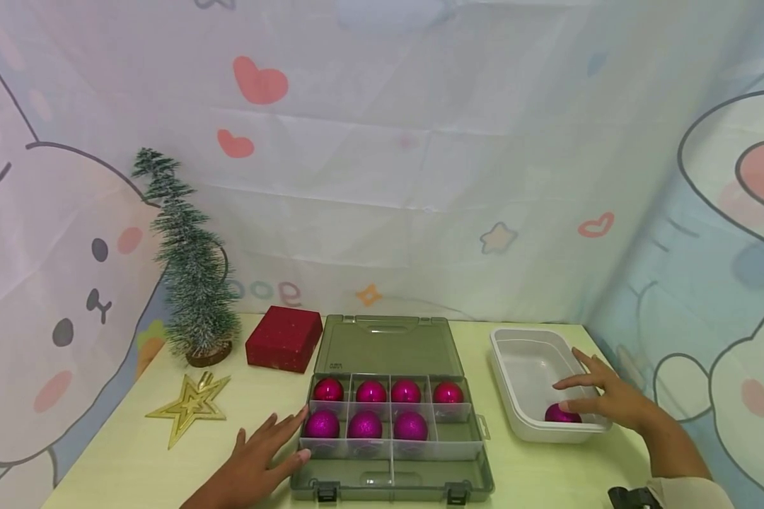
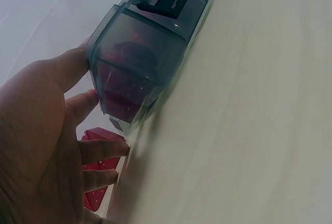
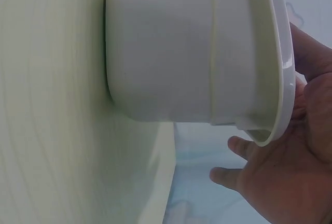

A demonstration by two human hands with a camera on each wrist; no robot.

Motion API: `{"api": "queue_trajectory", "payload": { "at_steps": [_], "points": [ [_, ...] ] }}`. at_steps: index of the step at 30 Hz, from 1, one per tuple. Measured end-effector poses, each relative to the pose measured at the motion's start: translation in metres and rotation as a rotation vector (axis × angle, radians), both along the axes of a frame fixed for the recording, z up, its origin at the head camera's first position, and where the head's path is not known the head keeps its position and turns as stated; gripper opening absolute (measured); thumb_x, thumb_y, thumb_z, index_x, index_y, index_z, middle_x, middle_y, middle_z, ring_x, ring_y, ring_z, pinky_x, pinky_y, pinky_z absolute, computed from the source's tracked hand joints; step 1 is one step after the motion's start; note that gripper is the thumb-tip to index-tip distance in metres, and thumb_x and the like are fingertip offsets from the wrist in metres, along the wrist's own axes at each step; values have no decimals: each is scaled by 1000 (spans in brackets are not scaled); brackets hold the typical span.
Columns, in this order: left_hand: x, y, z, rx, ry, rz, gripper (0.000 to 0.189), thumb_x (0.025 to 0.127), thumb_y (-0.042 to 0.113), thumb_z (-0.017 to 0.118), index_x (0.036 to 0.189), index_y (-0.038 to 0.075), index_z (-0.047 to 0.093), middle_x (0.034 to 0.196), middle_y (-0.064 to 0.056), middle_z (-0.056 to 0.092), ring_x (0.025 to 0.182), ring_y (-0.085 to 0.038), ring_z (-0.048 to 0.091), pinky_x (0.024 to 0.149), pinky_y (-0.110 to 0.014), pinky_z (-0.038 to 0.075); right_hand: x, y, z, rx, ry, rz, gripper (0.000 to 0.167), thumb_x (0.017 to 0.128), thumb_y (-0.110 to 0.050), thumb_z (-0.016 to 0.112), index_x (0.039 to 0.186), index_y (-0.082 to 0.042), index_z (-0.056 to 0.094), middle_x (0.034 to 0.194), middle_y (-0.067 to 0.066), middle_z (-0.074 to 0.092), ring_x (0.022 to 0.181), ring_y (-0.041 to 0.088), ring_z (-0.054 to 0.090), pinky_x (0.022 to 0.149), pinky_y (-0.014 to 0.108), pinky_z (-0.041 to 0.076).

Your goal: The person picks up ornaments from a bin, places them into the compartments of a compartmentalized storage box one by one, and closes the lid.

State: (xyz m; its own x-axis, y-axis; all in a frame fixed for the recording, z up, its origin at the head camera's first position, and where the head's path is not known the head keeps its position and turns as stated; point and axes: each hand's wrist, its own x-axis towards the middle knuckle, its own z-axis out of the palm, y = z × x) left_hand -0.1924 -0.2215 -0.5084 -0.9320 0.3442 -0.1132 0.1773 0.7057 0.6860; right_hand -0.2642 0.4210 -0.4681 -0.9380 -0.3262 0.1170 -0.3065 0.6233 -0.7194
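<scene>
A clear grey-green organizer box (image 1: 442,469) lies with its lid raised at the back. Its back row holds four shiny magenta baubles, counted here as several, one being the shiny bauble (image 1: 448,392) at the right end. Three glittery purple baubles (image 1: 366,425) fill compartments in the row in front. My left hand (image 1: 255,463) has its fingers spread, fingertips at the box's left side. To the right, my right hand (image 1: 611,397) reaches over the rim of a white plastic tub (image 1: 503,382). Its thumb tip overlaps a purple bauble (image 1: 562,416) inside, other fingers extended.
A small artificial tree (image 1: 197,283) stands at the back left, with a gold star ornament (image 1: 194,408) lying in front of it. Behind the organizer's left side is a dark red box (image 1: 284,338). A printed cloth (image 1: 388,177) hangs along the table's back and sides.
</scene>
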Motion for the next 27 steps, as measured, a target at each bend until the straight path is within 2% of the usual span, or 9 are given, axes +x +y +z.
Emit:
{"api": "queue_trajectory", "payload": {
  "at_steps": [7, 13, 20, 27],
  "points": [
    [0, -1, 2, 10, -3, -10, 74, 110, 52, 60, 174, 27, 32, 177, -17, 37, 164, -64, 14, 110, -98, -8, 0, 2, 0, -1, -43, -6, 42, 85, -16, 89, 123, 0, 80, 176, 42, 6, 157, 74, -14, 106, 99, 1],
    [0, -1, 2, 15, -12, -16, 73, 111, 50, 60, 175, 27, 31, 179, -16, 35, 164, -64, 14, 109, -98, -7, 1, 4, -2, 41, -48, -34, 45, 85, -23, 91, 123, -3, 81, 177, 40, 4, 157, 74, -17, 105, 99, -3],
    [-1, -1, -1, 11, -8, -9, 74, 111, 50, 60, 175, 27, 31, 177, -17, 38, 163, -65, 16, 109, -98, -6, 1, 5, -7, 123, -44, -53, 38, 83, -29, 91, 117, -13, 85, 175, 42, 13, 155, 79, -4, 106, 99, 5],
    [0, -1, -1, 25, 0, -17, 74, 111, 49, 61, 175, 27, 31, 178, -16, 37, 163, -66, 15, 108, -99, -7, 0, 6, -12, 117, 2, -16, 26, 83, -23, 91, 107, -14, 86, 169, 47, 21, 150, 83, 8, 106, 97, 14]
  ]
}}
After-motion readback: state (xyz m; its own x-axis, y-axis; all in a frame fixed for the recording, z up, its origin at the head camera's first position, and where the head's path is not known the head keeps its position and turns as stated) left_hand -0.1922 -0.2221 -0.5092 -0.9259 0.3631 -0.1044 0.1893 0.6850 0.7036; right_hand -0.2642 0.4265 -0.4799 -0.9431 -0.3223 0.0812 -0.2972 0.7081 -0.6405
